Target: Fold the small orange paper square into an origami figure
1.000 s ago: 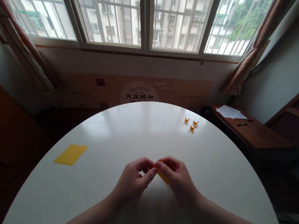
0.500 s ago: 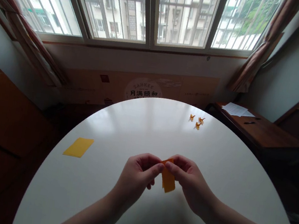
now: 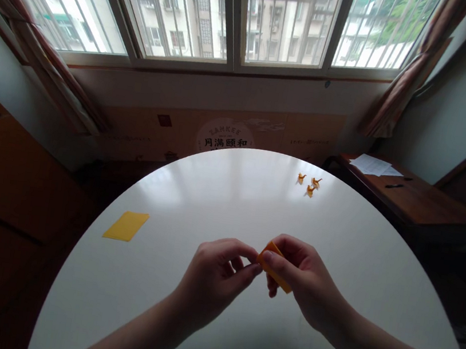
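A folded piece of orange paper (image 3: 280, 275) is held above the near middle of the white table. My right hand (image 3: 305, 277) grips it, thumb pressed on top and fingers curled behind. The strip slants down to the right, partly covered by that thumb. From the left, my left hand (image 3: 218, 276) has its thumb and forefinger tips closed at the paper's left edge. How much of the edge lies between those fingertips is hard to see. Three small folded orange paper figures, one of them this bird-like figure (image 3: 310, 191), stand together at the far right of the table.
A yellow stack of square paper (image 3: 126, 226) lies on the left of the round white table (image 3: 221, 196). Beyond the right rim stands a wooden side table (image 3: 436, 206) with white sheets (image 3: 373, 165). A barred window (image 3: 281, 19) is behind.
The folded paper has turned from hanging nearly straight down to slanting right, now mostly in my right hand. My left fingers have shifted to its left edge. The view has moved slightly.
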Demonstrator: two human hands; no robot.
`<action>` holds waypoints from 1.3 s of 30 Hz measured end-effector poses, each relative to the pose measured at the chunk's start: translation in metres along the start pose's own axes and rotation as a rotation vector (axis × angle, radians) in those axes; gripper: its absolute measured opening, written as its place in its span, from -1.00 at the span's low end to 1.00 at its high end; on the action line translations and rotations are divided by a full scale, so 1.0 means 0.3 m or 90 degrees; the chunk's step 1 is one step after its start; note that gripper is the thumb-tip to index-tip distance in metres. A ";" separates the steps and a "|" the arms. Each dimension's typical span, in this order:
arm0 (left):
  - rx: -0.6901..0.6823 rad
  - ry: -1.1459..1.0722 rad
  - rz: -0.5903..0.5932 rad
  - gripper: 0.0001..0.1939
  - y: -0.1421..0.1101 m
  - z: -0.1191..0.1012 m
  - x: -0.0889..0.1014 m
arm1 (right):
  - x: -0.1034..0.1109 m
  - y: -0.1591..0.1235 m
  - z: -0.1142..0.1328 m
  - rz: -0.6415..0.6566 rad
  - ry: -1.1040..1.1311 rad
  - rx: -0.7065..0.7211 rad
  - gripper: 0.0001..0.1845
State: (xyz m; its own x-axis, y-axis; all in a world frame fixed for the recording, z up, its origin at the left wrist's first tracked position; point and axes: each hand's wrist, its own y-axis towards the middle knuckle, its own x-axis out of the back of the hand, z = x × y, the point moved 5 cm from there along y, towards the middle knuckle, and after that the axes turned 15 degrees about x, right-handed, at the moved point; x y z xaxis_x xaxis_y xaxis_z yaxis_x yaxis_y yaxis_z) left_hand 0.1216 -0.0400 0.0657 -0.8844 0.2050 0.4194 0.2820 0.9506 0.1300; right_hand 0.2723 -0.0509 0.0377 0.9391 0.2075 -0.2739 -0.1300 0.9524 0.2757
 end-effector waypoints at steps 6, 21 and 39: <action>-0.206 0.093 -0.092 -0.92 -0.021 -0.060 0.036 | 0.007 -0.003 -0.012 0.014 0.044 -0.063 -0.76; -0.315 0.082 -0.084 -0.83 -0.041 -0.099 0.033 | -0.004 -0.018 -0.001 0.043 0.091 -0.096 -0.78; -0.317 0.075 -0.072 -0.78 -0.038 -0.090 0.032 | -0.005 -0.013 0.020 0.038 0.082 -0.097 -0.80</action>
State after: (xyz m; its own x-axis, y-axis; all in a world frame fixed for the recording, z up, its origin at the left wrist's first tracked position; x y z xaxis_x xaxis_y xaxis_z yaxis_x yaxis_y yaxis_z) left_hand 0.1199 -0.0552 0.0926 -0.8797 0.0517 0.4727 0.3545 0.7338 0.5796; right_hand 0.2732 -0.0562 0.0426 0.8807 0.2828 -0.3799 -0.2408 0.9581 0.1550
